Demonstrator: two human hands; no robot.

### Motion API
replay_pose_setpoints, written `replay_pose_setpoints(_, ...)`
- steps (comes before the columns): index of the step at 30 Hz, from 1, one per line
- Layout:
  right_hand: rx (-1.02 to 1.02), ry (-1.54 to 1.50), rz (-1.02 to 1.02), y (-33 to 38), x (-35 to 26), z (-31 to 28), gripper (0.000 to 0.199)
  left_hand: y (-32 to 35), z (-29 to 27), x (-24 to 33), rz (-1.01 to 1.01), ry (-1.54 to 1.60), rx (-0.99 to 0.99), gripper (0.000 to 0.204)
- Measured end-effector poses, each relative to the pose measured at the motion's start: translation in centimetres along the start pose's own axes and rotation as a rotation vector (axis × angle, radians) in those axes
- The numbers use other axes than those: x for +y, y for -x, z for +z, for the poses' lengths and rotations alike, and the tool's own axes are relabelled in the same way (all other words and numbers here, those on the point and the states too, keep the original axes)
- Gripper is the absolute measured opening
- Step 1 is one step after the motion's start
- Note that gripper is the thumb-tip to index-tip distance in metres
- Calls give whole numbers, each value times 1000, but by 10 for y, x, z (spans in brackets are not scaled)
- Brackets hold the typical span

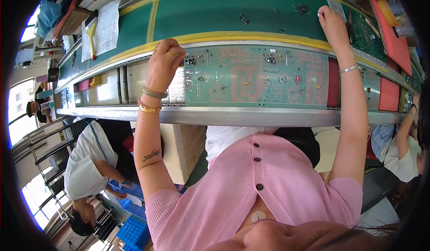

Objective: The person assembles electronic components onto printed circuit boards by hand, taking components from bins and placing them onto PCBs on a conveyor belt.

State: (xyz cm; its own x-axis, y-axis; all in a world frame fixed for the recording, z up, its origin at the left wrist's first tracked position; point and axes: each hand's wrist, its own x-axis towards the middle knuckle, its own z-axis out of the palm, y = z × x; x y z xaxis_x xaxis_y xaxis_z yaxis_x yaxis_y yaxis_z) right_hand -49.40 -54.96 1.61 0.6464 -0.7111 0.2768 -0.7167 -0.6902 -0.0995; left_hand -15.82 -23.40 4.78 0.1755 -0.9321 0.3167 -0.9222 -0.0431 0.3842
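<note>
Pinching flat green circuit board (256, 76), left hand (164, 65).

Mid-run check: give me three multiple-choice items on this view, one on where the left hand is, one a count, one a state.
1. Where is the left hand?
A at the left edge of the circuit board
B on the paper sheets
C on the blue crate

2. How many bracelets are on the left wrist?
A none
B two
C four

3. The right hand is:
A in the lap
B stretched out to the green belt
C gripping a red tray

Key:
1. A, its fingers meet the board's corner.
2. B, a greenish bangle and a gold one show.
3. B, its fingertips are on a pale strip at the belt.
</note>
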Motion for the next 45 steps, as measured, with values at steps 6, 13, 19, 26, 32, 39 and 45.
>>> replay_pose_setpoints(6,-7,-283,-7,18,-26,-17,14,-8,8,-1,93,-27,-111,9)
replay_pose_setpoints(13,-20,-454,2,31,-52,-36,14,-16,9,3,137,-86,-130,9)
replay_pose_setpoints(19,-52,-684,-107,59,-97,-51,10,-75,18,25,162,23,-20,8)
replay_pose_setpoints(26,-114,-849,-138,93,-149,-61,12,-190,118,45,416,-268,155,21)
replay_pose_setpoints(32,-101,-876,-145,106,-160,-50,11,-220,137,58,342,-538,-125,22)
replay_pose_setpoints(39,-210,-803,-239,93,-182,-25,10,-209,144,40,179,-342,-76,13)
replay_pose_setpoints(45,-177,-776,-302,96,-190,-14,7,-192,135,16,-13,29,-218,20)
